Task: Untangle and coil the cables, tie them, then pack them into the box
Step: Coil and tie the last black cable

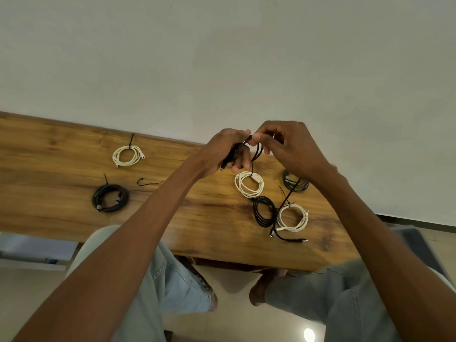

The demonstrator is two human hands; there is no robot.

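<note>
Above the wooden table (61,218), my left hand (223,150) grips a black cable (256,150), its plug end sticking out below the palm. My right hand (286,146) pinches the same cable's loops close to the left thumb. On the table lie tied coils: a white one (128,156) at the far left, a black one (110,198) nearer, a white one (249,184) under my hands, a dark one (294,183) partly behind my right wrist, a black one (264,211) and a white one (293,217) at the near right.
A loose black tie (149,181) lies on the table between the left coils and my left arm. A white wall (222,58) runs along the table's far edge. My knees in light jeans are below the near edge. No box is in view.
</note>
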